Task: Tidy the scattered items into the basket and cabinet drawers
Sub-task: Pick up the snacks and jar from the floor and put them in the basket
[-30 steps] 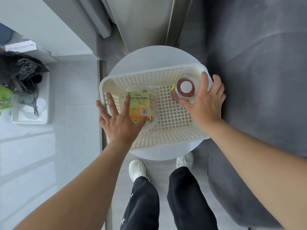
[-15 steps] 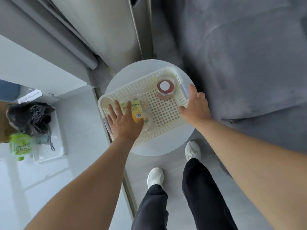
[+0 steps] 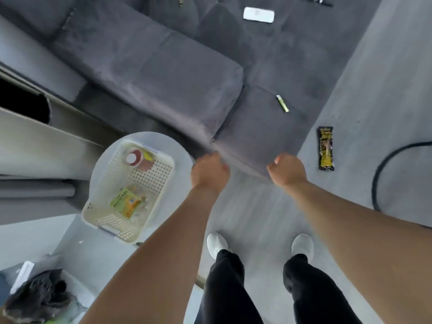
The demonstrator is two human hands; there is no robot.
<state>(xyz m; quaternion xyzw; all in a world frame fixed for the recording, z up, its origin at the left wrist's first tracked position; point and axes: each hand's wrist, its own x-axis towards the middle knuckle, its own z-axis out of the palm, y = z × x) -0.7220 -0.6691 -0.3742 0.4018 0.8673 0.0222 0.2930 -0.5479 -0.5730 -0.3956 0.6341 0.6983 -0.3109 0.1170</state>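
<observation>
A cream perforated basket [image 3: 161,174] stands on a small round white table [image 3: 180,148] at the left. Inside it lie a green and yellow packet [image 3: 125,202] and a clear cup with a red filling [image 3: 134,157]. My left hand [image 3: 209,173] hangs in the air to the right of the basket, fingers loosely curled, holding nothing. My right hand [image 3: 287,170] hangs the same way in front of the sofa corner. A black and yellow snack wrapper [image 3: 325,148] lies on the floor to the right. A thin green stick [image 3: 282,103] and a white rectangular object [image 3: 258,15] lie on the sofa.
A dark grey sofa [image 3: 163,73] fills the upper view. A black cable [image 3: 383,174] curves over the floor at the right. A grey cabinet [image 3: 35,146] stands left of the table. A dark bundle [image 3: 39,298] sits on a white tray at the bottom left. My legs and white shoes are below.
Both hands have come off the basket and drawn back to the right. The view has swung right, bringing the sofa and the floor with the wrapper into sight.
</observation>
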